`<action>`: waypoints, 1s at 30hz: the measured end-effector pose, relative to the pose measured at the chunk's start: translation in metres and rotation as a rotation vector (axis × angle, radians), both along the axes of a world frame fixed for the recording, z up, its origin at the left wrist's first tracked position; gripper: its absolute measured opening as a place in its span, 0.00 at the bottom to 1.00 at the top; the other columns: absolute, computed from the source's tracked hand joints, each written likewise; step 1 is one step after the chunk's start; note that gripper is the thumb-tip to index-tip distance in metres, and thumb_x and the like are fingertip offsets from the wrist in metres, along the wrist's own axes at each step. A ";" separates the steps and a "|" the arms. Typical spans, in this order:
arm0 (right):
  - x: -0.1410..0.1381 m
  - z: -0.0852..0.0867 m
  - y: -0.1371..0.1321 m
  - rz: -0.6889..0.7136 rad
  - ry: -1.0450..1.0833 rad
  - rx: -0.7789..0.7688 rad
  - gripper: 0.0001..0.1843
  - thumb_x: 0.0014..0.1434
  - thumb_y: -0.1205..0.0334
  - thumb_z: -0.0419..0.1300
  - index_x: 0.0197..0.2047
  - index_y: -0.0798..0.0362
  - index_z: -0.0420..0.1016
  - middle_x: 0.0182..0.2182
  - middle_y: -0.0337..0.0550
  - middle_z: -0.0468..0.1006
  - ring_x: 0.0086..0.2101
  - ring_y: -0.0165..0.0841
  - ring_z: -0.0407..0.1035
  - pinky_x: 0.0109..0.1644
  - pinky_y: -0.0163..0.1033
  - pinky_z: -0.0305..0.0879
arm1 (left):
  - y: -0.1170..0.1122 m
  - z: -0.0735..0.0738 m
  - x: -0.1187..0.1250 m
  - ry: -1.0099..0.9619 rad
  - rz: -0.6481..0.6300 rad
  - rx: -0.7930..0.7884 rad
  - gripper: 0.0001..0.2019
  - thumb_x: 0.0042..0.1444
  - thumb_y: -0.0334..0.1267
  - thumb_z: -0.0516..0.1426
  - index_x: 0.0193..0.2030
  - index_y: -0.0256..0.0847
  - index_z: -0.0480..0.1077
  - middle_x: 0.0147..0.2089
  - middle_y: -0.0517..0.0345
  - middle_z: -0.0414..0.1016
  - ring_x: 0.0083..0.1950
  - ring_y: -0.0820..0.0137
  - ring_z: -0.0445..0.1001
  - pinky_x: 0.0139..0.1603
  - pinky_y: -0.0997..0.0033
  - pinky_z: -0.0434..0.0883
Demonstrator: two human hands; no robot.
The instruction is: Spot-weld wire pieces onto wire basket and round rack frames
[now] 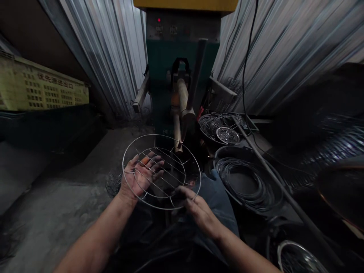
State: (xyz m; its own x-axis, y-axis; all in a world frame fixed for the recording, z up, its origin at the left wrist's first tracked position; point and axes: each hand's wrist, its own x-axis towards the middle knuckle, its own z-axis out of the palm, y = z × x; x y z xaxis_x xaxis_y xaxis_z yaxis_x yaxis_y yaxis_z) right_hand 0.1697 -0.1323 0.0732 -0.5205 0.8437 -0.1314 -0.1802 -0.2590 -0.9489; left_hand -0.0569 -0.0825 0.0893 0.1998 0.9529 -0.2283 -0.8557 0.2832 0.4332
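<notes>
Head view, and the right side is murky, blurred shapes lost in shadow. The left hand (142,175) lies palm up, fingers spread, under the wire rack (166,172), thin steel rods crossing it. The right hand (196,210) curls in, pinching the near rim, fingertips hard to make out. The rack is a round hoop held level just below the green machine (182,57) and its copper-coloured arm (182,99). Coiled wire rings fill a dark basin (227,151) beside it.
</notes>
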 end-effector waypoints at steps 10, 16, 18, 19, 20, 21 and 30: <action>0.054 -0.013 0.009 0.020 -0.118 -0.103 0.14 0.48 0.57 0.69 0.37 0.54 0.81 0.27 0.44 0.80 0.30 0.36 0.74 0.39 0.40 0.68 | 0.006 -0.003 -0.005 -0.003 -0.129 0.014 0.26 0.63 0.45 0.45 0.61 0.27 0.62 0.50 0.34 0.74 0.52 0.47 0.73 0.41 0.53 0.74; 0.051 -0.027 0.029 -0.310 0.064 -0.247 0.19 0.47 0.52 0.70 0.40 0.53 0.77 0.35 0.46 0.81 0.25 0.31 0.71 0.30 0.36 0.65 | 0.016 0.002 -0.002 0.003 -0.167 0.003 0.27 0.63 0.45 0.44 0.63 0.29 0.59 0.46 0.37 0.76 0.49 0.48 0.75 0.36 0.56 0.75; 0.048 -0.021 0.033 -0.315 0.131 -0.267 0.21 0.45 0.53 0.70 0.41 0.53 0.76 0.39 0.48 0.80 0.24 0.31 0.71 0.29 0.36 0.64 | 0.019 0.004 0.001 0.005 -0.186 -0.020 0.26 0.63 0.44 0.44 0.62 0.28 0.60 0.45 0.37 0.76 0.47 0.49 0.76 0.35 0.57 0.75; 0.047 -0.017 0.034 -0.315 0.151 -0.267 0.21 0.44 0.55 0.71 0.41 0.53 0.76 0.38 0.47 0.80 0.23 0.30 0.70 0.28 0.36 0.64 | 0.020 0.005 0.003 0.005 -0.186 -0.035 0.26 0.63 0.43 0.44 0.62 0.27 0.61 0.44 0.37 0.77 0.47 0.49 0.76 0.35 0.58 0.75; 0.046 -0.014 0.034 -0.317 0.162 -0.266 0.20 0.43 0.56 0.72 0.39 0.53 0.75 0.35 0.46 0.80 0.22 0.30 0.70 0.27 0.36 0.64 | 0.021 0.007 0.004 0.005 -0.176 -0.053 0.25 0.63 0.42 0.45 0.61 0.27 0.62 0.43 0.37 0.77 0.46 0.50 0.76 0.34 0.59 0.74; 0.045 -0.012 0.034 -0.319 0.163 -0.264 0.20 0.41 0.57 0.72 0.38 0.54 0.75 0.32 0.45 0.80 0.21 0.29 0.69 0.27 0.35 0.64 | 0.023 0.008 0.005 0.006 -0.159 -0.073 0.24 0.63 0.41 0.45 0.59 0.26 0.64 0.42 0.37 0.77 0.45 0.50 0.77 0.33 0.61 0.74; 0.031 -0.016 0.041 -0.474 0.103 -0.246 0.25 0.42 0.52 0.73 0.40 0.52 0.70 0.22 0.36 0.75 0.18 0.29 0.68 0.23 0.33 0.61 | 0.030 0.004 0.007 0.051 -0.078 -0.256 0.19 0.60 0.34 0.47 0.53 0.24 0.68 0.37 0.36 0.78 0.43 0.52 0.78 0.31 0.64 0.74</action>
State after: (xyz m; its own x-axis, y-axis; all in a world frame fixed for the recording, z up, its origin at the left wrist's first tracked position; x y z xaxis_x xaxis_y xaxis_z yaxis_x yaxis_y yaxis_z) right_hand 0.2005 -0.0913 0.0570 -0.1108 0.9399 -0.3229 -0.4199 -0.3388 -0.8419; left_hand -0.0503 -0.0527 0.0936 0.2528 0.8449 -0.4715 -0.8057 0.4536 0.3809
